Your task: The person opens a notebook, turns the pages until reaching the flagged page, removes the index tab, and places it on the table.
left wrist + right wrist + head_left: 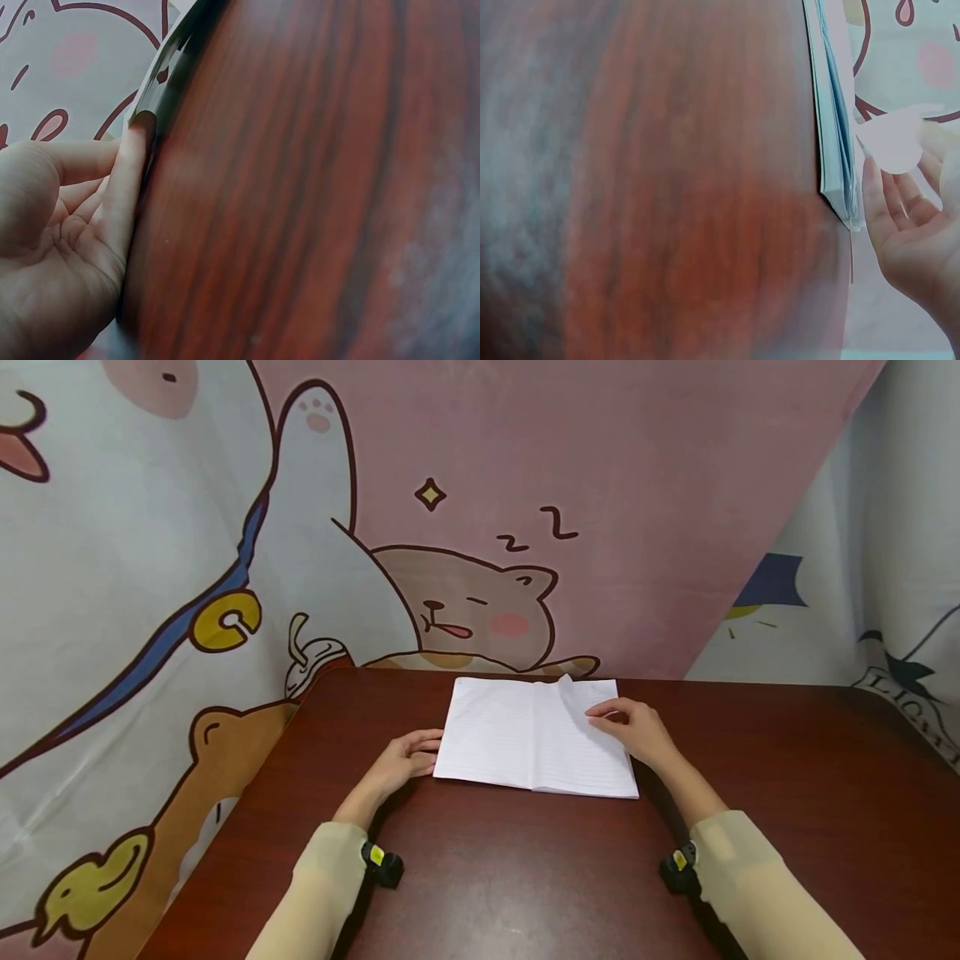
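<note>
Where the glossy dark red-brown wooden table (510,877) nears its far edge, my white paper notebook with faint ruled lines (487,735) lies spread flat between my two hands, its centre fold running away from me. On its right half, one thin white page (576,702) rises and bends at the top. My right hand (641,731) pinches that page, thumb and fingertips together on the paper; from the right wrist the sheet looks bright and washed out, beside a stack of page edges. My left hand (397,764) rests at the notebook's left side, its fingers mostly extended and slightly apart, the tips touching the border. Both my forearms come in from the near side, in a pale cream left sleeve (318,885) and a matching right sleeve (757,877). At my wrists sit a small black left device with a yellow patch (384,866) and a similar right device (678,870). Beyond the table hangs a pink and white cartoon-printed cloth (637,485), bearing a sleeping brown animal (480,602), a round yellow bell (225,620) and a yellow duck (93,885).
</note>
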`<state>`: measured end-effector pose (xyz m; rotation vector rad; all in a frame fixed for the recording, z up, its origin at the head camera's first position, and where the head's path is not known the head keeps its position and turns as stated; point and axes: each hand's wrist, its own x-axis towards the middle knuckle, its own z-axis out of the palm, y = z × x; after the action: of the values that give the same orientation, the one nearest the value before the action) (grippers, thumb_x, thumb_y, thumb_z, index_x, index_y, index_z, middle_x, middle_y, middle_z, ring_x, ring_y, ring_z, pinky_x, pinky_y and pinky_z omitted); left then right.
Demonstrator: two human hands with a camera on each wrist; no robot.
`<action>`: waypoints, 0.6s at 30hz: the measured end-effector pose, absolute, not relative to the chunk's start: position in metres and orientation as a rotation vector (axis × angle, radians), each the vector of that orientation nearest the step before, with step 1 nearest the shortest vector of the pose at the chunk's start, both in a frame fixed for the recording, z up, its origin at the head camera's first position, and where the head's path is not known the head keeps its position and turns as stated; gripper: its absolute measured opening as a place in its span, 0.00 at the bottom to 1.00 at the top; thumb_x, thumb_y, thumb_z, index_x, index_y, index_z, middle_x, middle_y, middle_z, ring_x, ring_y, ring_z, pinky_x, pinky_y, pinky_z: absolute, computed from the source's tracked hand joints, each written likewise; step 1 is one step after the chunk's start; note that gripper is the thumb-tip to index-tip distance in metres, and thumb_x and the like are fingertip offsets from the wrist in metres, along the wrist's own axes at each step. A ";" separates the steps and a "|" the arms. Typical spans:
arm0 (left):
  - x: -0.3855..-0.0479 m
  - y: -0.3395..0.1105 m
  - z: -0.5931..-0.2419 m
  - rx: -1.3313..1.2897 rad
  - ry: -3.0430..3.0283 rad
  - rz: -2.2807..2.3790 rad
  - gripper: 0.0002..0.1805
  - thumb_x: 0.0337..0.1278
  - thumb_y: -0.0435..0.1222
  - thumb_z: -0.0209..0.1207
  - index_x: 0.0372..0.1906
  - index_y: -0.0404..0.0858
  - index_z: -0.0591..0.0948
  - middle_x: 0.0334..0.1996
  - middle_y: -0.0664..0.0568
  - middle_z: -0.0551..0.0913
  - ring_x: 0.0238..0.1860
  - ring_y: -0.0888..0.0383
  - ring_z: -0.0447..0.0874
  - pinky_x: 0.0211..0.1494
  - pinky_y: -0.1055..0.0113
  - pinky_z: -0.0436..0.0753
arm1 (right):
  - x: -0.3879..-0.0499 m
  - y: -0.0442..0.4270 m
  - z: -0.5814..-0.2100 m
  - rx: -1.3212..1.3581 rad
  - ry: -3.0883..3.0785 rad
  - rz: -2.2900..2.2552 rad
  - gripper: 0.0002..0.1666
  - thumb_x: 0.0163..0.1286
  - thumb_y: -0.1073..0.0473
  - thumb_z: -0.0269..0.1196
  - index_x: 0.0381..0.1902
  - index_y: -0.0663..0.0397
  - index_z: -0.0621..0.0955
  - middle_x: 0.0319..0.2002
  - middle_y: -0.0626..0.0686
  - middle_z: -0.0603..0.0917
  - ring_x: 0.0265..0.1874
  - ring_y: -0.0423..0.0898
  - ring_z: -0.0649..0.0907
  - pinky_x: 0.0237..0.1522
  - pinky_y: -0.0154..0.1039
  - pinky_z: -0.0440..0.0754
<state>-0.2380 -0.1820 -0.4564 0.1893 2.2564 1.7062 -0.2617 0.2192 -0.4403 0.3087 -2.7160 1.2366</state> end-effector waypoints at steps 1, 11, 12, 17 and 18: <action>-0.238 -0.182 -0.456 0.189 2.254 1.707 0.25 0.71 0.25 0.50 0.71 0.35 0.69 0.65 0.35 0.75 0.52 0.57 0.83 0.50 0.71 0.84 | -0.262 0.219 -0.440 0.326 -2.712 1.251 0.13 0.67 0.55 0.68 0.46 0.55 0.88 0.47 0.58 0.88 0.35 0.39 0.79 0.37 0.30 0.75; -0.238 -0.182 -0.456 0.190 2.240 1.716 0.26 0.71 0.25 0.49 0.71 0.34 0.68 0.65 0.34 0.74 0.53 0.57 0.83 0.51 0.71 0.84 | -0.260 0.216 -0.441 0.457 -2.692 1.364 0.13 0.71 0.57 0.64 0.47 0.57 0.88 0.48 0.59 0.87 0.39 0.27 0.79 0.42 0.26 0.78; -0.238 -0.183 -0.455 0.187 2.239 1.716 0.26 0.71 0.25 0.49 0.71 0.34 0.69 0.65 0.34 0.74 0.53 0.57 0.83 0.50 0.71 0.84 | -0.259 0.215 -0.440 0.477 -2.687 1.375 0.12 0.71 0.59 0.63 0.47 0.58 0.87 0.48 0.60 0.87 0.40 0.26 0.78 0.42 0.25 0.77; -0.237 -0.182 -0.454 0.164 2.249 1.708 0.26 0.71 0.24 0.49 0.71 0.35 0.69 0.65 0.35 0.75 0.52 0.57 0.83 0.50 0.72 0.84 | -0.258 0.215 -0.438 0.550 -2.666 1.441 0.14 0.69 0.70 0.59 0.49 0.62 0.87 0.50 0.63 0.85 0.47 0.34 0.79 0.46 0.22 0.75; -0.237 -0.181 -0.454 0.158 2.250 1.709 0.26 0.70 0.24 0.49 0.71 0.36 0.70 0.65 0.35 0.75 0.52 0.58 0.83 0.50 0.72 0.84 | -0.258 0.216 -0.438 0.560 -2.664 1.453 0.15 0.69 0.71 0.59 0.49 0.62 0.86 0.51 0.63 0.85 0.48 0.36 0.79 0.46 0.21 0.75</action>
<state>-0.2368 -0.1811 -0.4543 0.1584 2.2499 1.7092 -0.2579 0.2155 -0.4377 0.5598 -2.6638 1.4535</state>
